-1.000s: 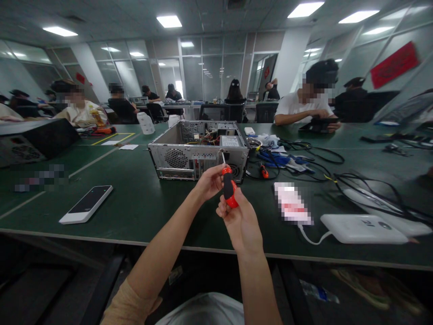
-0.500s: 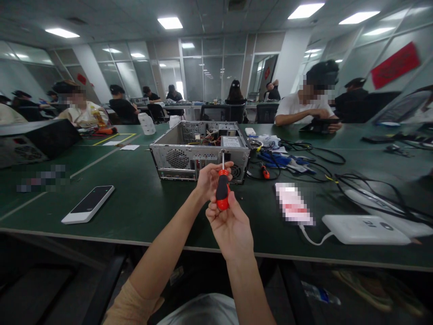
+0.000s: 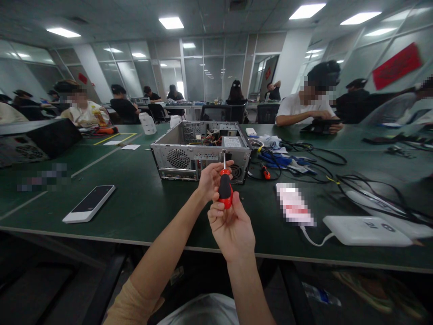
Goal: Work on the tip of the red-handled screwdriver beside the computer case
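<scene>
A red and black screwdriver [image 3: 225, 188] points away from me, its shaft tip at the upper rear panel of an open metal computer case [image 3: 211, 155]. My right hand [image 3: 233, 225] is closed around the butt of the handle, thumb on the right side and fingers on the left. Near the front of the handle, my left hand [image 3: 209, 178] curls around the shaft, with a fingertip showing to its right; the handle partly hides this grip. Inside the case sit a silver power supply [image 3: 232, 141] and loose wires. Whether the tip sits in a screw is too small to tell.
Right of the case lie a second screwdriver [image 3: 265, 172], blue gloves [image 3: 280, 160] and black cables [image 3: 321, 151]. A phone [image 3: 293, 205] is wired to a white power bank [image 3: 367, 230]. At left are a white-edged device [image 3: 89, 204] and another computer case [image 3: 37, 140]. Co-workers sit beyond.
My right hand has shifted slightly at the butt of the handle, its thumb moving a little right. The screwdriver stays at the same spot on the case. The view has moved very slightly.
</scene>
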A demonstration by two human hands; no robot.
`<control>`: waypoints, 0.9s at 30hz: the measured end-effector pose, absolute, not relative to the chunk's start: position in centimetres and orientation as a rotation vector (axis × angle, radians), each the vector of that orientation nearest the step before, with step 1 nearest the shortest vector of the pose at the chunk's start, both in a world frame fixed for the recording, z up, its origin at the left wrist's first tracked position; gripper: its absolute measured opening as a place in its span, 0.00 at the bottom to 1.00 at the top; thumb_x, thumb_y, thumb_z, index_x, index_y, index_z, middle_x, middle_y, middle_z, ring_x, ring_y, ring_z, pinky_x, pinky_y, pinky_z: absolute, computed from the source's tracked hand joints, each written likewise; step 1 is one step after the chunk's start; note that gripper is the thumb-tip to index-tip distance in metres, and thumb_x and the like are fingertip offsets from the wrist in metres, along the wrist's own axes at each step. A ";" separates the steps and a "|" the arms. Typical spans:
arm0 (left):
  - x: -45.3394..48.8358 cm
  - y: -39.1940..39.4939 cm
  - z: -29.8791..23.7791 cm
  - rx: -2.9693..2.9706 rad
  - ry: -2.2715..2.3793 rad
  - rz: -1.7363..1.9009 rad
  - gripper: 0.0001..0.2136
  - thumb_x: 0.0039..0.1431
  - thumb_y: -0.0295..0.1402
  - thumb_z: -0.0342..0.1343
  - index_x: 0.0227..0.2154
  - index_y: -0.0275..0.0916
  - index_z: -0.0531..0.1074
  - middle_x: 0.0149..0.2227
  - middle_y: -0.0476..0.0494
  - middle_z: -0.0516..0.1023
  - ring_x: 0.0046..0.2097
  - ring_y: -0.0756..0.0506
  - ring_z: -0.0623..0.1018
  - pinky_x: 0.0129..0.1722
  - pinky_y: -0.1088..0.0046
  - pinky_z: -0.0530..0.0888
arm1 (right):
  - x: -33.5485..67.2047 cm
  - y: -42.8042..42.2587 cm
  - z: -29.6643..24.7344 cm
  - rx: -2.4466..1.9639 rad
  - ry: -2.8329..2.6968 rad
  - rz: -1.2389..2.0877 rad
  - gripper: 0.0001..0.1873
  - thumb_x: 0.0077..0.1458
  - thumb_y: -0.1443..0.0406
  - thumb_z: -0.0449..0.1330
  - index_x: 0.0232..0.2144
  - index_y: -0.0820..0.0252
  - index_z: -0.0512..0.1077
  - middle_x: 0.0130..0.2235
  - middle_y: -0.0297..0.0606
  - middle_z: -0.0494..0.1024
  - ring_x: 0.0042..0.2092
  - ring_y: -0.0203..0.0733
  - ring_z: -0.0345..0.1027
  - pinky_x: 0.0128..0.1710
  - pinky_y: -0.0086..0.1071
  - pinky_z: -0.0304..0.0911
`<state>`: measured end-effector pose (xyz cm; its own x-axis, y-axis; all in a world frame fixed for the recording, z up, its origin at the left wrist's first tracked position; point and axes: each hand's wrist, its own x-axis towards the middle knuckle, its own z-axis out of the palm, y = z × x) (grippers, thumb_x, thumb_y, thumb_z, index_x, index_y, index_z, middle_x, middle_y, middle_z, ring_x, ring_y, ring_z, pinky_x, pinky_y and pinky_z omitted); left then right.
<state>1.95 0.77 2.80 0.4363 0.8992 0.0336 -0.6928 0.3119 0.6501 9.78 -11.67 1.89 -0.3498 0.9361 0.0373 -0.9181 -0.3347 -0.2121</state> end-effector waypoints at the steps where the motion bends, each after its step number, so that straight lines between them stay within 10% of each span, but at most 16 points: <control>1: 2.0 0.8 2.8 0.654 0.369 1.078 0.16 0.56 0.32 0.52 0.46 0.32 0.73 0.28 0.46 0.74 0.26 0.51 0.73 0.20 0.79 0.66 | 9.8 -11.7 1.9 -0.089 -0.220 1.920 0.10 0.64 0.62 0.56 0.41 0.62 0.74 0.35 0.37 0.78 0.29 0.27 0.68 0.29 0.20 0.69; 27: 1.9 1.0 2.1 0.697 0.374 1.104 0.08 0.63 0.31 0.54 0.39 0.33 0.74 0.24 0.49 0.72 0.23 0.54 0.73 0.21 0.82 0.68 | 9.5 -12.3 1.4 0.107 -0.202 2.006 0.19 0.62 0.56 0.54 0.52 0.55 0.71 0.43 0.34 0.80 0.29 0.28 0.63 0.30 0.21 0.65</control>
<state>1.93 1.01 2.08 0.4192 0.9059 0.0597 -0.6830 0.2713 0.6782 9.45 -12.30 1.38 -0.4290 0.8879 0.1659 -0.9032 -0.4187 -0.0945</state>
